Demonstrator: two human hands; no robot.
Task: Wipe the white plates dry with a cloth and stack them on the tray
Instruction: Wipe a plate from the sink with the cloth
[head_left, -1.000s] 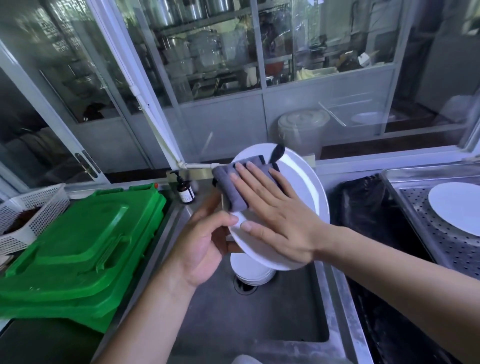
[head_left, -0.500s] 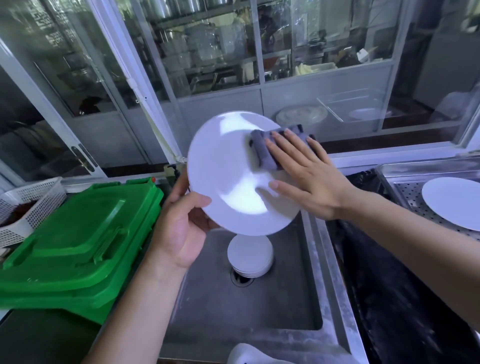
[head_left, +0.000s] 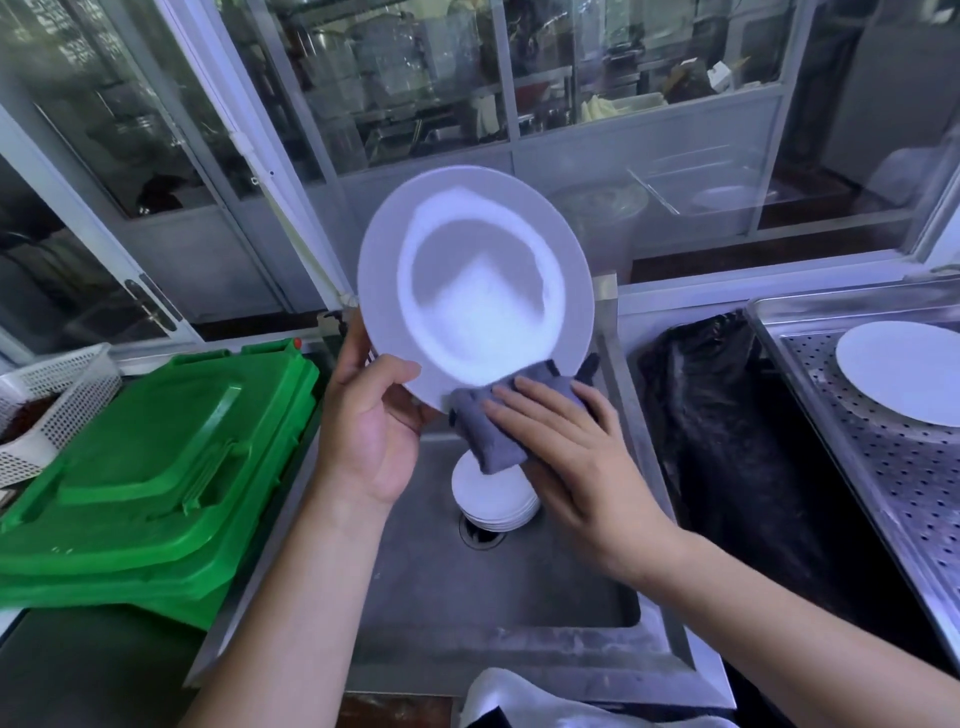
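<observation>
1. One white plate (head_left: 475, 291) is held up on edge at the centre of the frame, above the sink (head_left: 498, 597), its face toward the camera.
2. The left hand (head_left: 366, 426) grips the plate's lower left rim, thumb on the front face, fingers behind.
3. The right hand (head_left: 566, 441) presses one folded grey cloth (head_left: 485, 431) against the plate's lower edge with fingers laid nearly straight.
4. A small stack of white plates (head_left: 493, 496) sits in the sink over the drain, below the cloth; how many it holds I cannot tell.
5. One more white plate (head_left: 898, 379) lies flat on the perforated metal tray (head_left: 883, 467) at the right of the frame.
6. One green lidded bin (head_left: 156, 467) lies at the left, with one white mesh basket (head_left: 57, 400) beside it at the frame's left edge.
7. A black bag (head_left: 727, 441) fills the space between sink and tray.
</observation>
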